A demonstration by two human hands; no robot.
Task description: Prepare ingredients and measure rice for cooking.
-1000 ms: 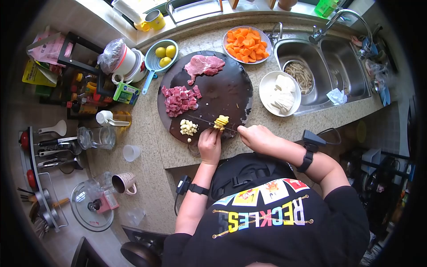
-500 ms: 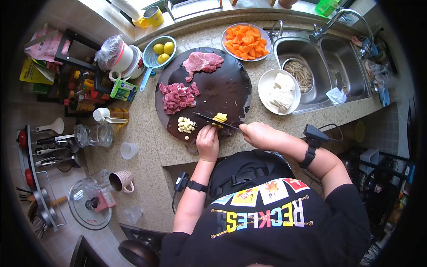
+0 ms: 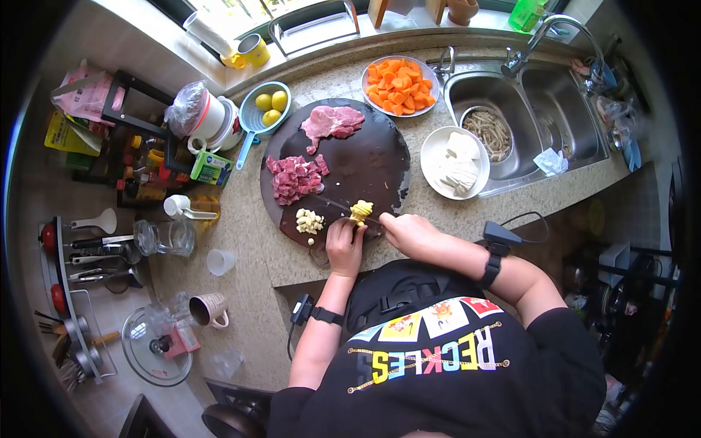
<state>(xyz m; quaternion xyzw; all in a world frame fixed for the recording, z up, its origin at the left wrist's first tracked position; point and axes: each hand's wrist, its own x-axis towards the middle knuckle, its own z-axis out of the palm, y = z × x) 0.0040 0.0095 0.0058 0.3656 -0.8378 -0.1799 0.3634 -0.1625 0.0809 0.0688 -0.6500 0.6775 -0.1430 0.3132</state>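
Observation:
On the dark round cutting board (image 3: 365, 160), my right hand (image 3: 409, 235) is closed around the handle of a knife (image 3: 336, 206), whose blade points left across the board. My left hand (image 3: 345, 247) has its fingers pressed together at the near side of yellow slices (image 3: 361, 212), against the blade. Left of them lies a small pile of chopped pale pieces (image 3: 309, 220). Farther back are diced red meat (image 3: 294, 179) and a larger flat slab of meat (image 3: 332, 124).
Behind the board stand a plate of cut carrots (image 3: 399, 86) and a blue strainer (image 3: 252, 117) with yellow fruit. A white bowl (image 3: 427, 164) is at the right, beside the double sink (image 3: 526, 175). A mug (image 3: 208, 310) and plastic cup (image 3: 220, 261) stand left.
The view has shifted, so the board appears slightly lower. The knife's blade now lies lower and is less visible, with both hands still close to the yellow slices.

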